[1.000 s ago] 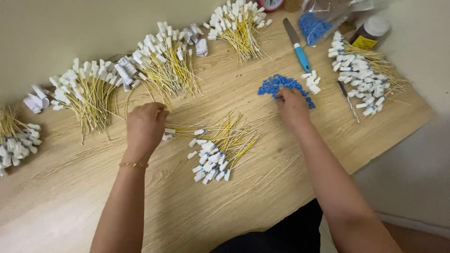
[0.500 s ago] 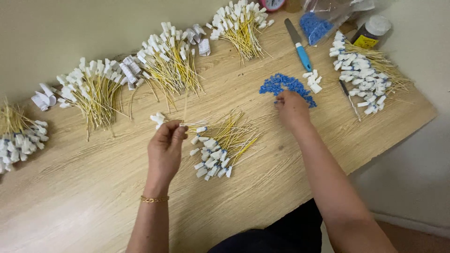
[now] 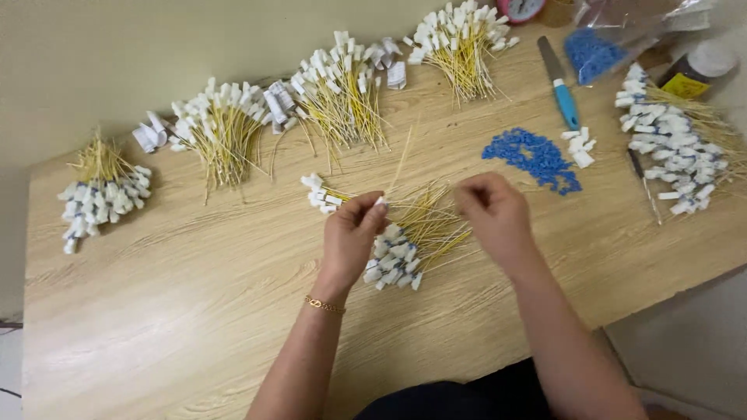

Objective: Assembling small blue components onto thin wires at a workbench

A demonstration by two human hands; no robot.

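While pinched, the yellow tie (image 3: pixel 397 167) shows a white tag.

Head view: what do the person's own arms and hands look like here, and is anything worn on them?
Both forearms are bare, with no sleeves or gloves in view. The left hand has a thin gold chain bracelet at the wrist. The right hand and its wrist show no jewellery. I can't make out any rings or markings.

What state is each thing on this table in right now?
Left hand: pinching one white-tipped yellow tie.
Right hand: fingers curled, contents hidden.
Loose tie pile: spread under the hands.
Tie bundles: fanned along the wall.
Blue beads: heaped loose.
Knife: lying flat.
Plastic bag: holds blue beads.
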